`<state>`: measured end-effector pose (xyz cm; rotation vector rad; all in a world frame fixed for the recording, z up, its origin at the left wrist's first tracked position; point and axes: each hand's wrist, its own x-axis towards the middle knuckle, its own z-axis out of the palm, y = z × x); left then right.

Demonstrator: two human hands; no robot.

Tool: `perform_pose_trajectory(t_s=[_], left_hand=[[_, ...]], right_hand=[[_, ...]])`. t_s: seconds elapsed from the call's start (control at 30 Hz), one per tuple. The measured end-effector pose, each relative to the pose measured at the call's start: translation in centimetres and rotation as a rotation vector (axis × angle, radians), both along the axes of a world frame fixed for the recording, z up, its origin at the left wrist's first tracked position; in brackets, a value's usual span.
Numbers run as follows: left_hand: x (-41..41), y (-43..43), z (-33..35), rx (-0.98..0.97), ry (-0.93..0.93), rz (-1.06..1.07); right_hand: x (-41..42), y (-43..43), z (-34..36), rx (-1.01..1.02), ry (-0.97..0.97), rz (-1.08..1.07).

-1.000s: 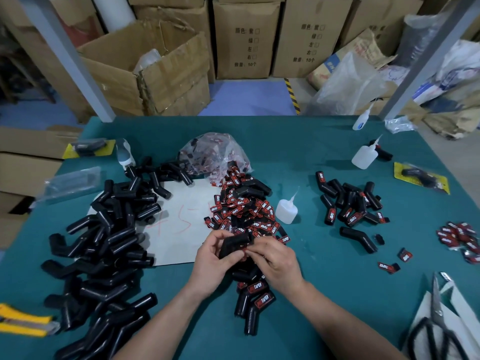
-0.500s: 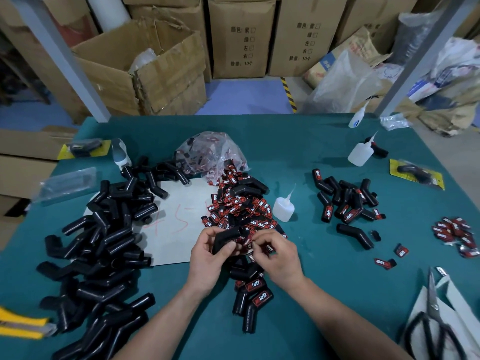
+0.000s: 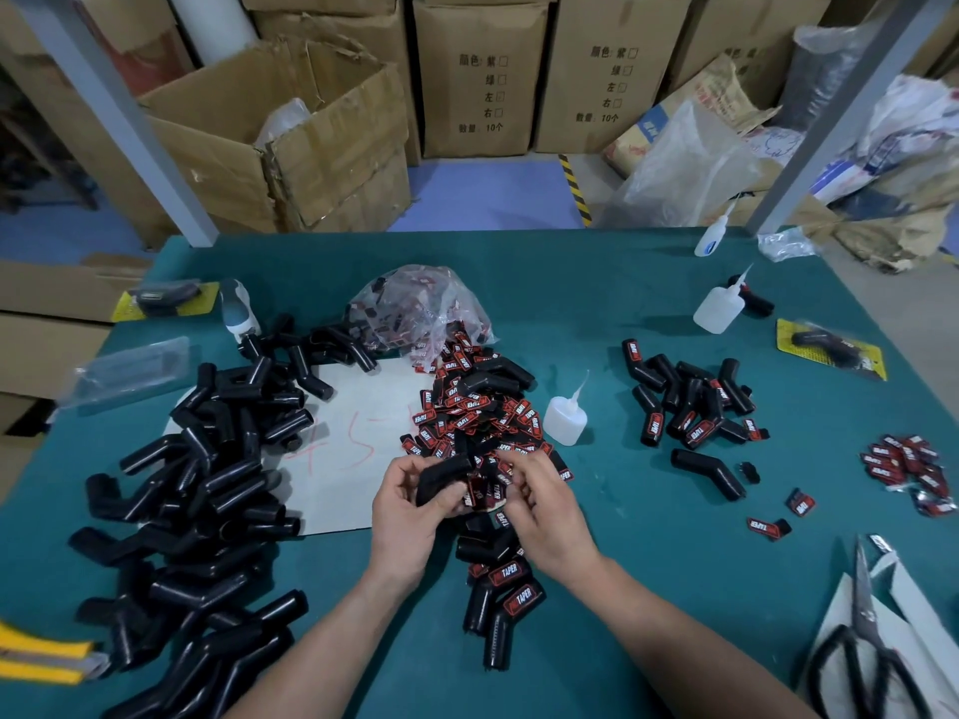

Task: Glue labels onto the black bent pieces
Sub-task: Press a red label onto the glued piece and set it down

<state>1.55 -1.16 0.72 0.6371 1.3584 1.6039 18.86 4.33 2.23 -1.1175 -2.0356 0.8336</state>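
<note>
Head camera: at the middle of the green table (image 3: 597,303), nearer its front edge, my left hand (image 3: 410,516) grips a black bent piece (image 3: 441,477) just above the heap of red-and-black labels (image 3: 467,407). My right hand (image 3: 555,516) curls its fingers into that heap; whether they pinch a label I cannot tell. The step looks like label picking. Next, I judge, comes a dab from the glue bottle (image 3: 564,420) beside the heap, then pressing the label on.
</note>
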Motion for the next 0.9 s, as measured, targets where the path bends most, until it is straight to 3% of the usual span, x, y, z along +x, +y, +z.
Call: perform_pose_trajectory(t_s=[0.3, 0.4, 0.57, 0.73, 0.8, 0.9], left_hand=[[0.5, -0.3, 0.8, 0.022, 0.011, -0.070], [0.7, -0.5, 0.9, 0.025, 0.015, -0.060], [0.7, -0.5, 0.6, 0.018, 0.068, -0.072], [0.7, -0.5, 0.5, 0.012, 0.107, -0.070], [0.6, -0.6, 0.4, 0.006, 0.114, -0.076], [0.5, -0.6, 0.2, 0.006, 0.129, -0.083]], right_hand=[[0.4, 0.7, 0.5, 0.036, -0.031, -0.045], [1.1, 1.6, 0.4, 0.160, -0.201, 0.130], [2.3, 3.0, 1.9, 0.174, -0.414, 0.295], [2.6, 2.2, 2.9, 0.352, -0.723, 0.276], [2.5, 1.7, 2.7, 0.358, -0.740, 0.289], [2.2, 1.9, 2.9, 0.310, -0.619, 0.259]])
